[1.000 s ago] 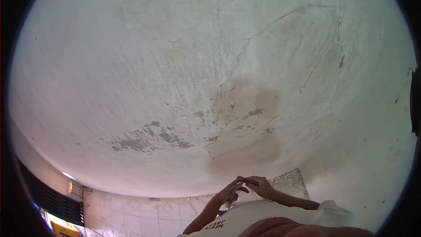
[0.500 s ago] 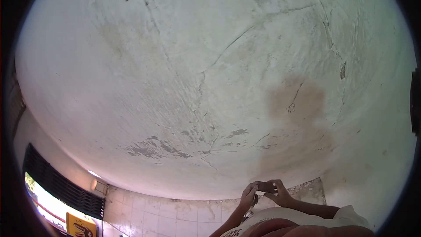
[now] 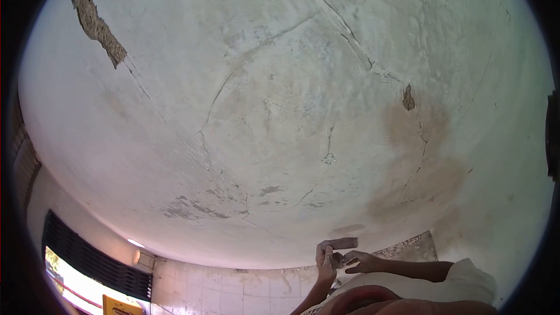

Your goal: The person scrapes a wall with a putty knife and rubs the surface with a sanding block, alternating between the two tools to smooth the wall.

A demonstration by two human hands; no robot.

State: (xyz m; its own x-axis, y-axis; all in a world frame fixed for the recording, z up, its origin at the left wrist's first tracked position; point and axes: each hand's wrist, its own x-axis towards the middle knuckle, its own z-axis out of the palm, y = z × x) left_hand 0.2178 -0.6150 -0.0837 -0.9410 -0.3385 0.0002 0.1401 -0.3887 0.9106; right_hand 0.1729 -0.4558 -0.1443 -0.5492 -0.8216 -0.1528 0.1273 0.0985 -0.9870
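Low in the head view my left hand (image 3: 324,263) is closed round a dull brown, elongated block-like piece (image 3: 345,243), which sticks out to the right past the fingers. Its kind does not show clearly. Just below that piece, my right hand (image 3: 363,262) reaches in from the right with thumb and fingers apart, its fingertips close to my left hand. Both hands are in front of a pale plastered wall (image 3: 274,93), and a small shadow of the piece falls on the wall just above it.
Cracks run over the wall, with a long bare strip (image 3: 96,26) at upper left and a small chipped hole (image 3: 408,98). White tiles (image 3: 227,289) line the bottom. A dark grille (image 3: 96,256) and a yellow panel (image 3: 121,305) are at lower left.
The view has shifted up and right across the wall. My right hand has come off the brown piece and dropped below it; my left hand keeps hold of it.
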